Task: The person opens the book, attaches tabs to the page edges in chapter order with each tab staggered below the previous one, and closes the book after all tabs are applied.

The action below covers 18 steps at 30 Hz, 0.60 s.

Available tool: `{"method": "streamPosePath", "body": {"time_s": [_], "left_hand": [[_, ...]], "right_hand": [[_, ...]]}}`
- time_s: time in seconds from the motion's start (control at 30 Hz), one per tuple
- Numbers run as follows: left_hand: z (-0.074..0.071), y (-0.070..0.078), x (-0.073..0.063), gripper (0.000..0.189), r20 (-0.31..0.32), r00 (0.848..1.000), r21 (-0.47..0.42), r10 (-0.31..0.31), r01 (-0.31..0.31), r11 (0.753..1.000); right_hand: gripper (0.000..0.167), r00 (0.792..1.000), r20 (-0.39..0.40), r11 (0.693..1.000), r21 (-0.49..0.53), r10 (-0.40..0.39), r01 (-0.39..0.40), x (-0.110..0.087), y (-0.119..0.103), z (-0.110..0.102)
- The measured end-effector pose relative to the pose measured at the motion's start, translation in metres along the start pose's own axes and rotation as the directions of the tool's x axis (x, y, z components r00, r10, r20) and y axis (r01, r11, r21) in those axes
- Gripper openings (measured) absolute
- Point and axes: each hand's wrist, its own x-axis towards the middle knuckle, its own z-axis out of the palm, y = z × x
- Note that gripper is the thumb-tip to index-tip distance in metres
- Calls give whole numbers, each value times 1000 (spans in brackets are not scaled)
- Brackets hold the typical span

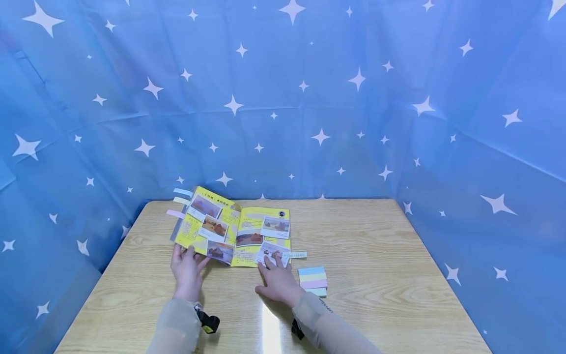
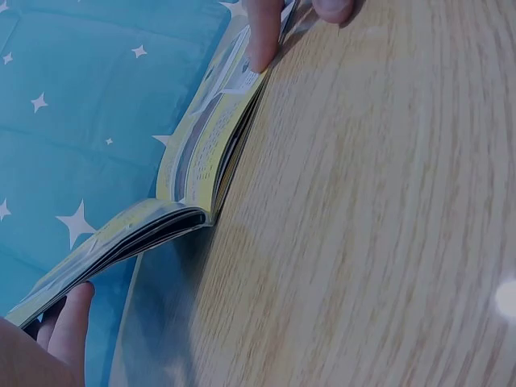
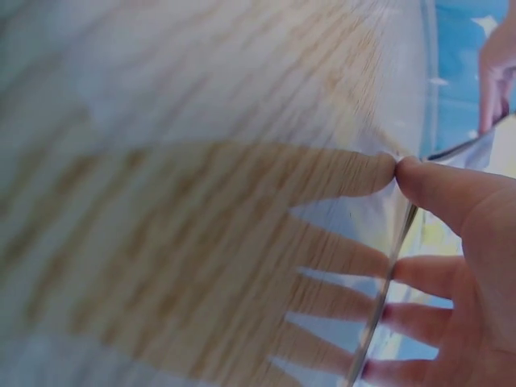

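An open booklet (image 1: 239, 231) with yellow, photo-printed pages lies toward the back of the wooden table. My left hand (image 1: 187, 275) grips the lower edge of its left half, which is lifted and tilted off the tabletop. In the left wrist view, the fingers (image 2: 71, 330) of that hand are under the raised pages. My right hand (image 1: 279, 282) rests on the lower part of the right page, fingers spread and fairly straight. Blue, yellow and pink sticky tabs (image 1: 175, 213) stick out from the left edge. A pale tab (image 1: 298, 255) with handwriting juts from the right edge.
A pad of sticky index tabs (image 1: 312, 278) in blue, yellow, pink and green lies right of the booklet, near my right hand. Blue star-patterned cloth (image 1: 283, 147) hangs behind and beside the wooden table (image 1: 376, 275). Dark wrist devices (image 1: 208, 322) sit at both sleeves.
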Motion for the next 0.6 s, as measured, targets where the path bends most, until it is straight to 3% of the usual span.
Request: {"method": "streamPosePath", "body": {"time_s": [0.6], "left_hand": [[9, -3, -5, 42, -12, 993, 53, 115, -114, 992]], "right_hand": [[71, 1000, -3, 1000, -1, -5, 5, 1, 2, 3]]}}
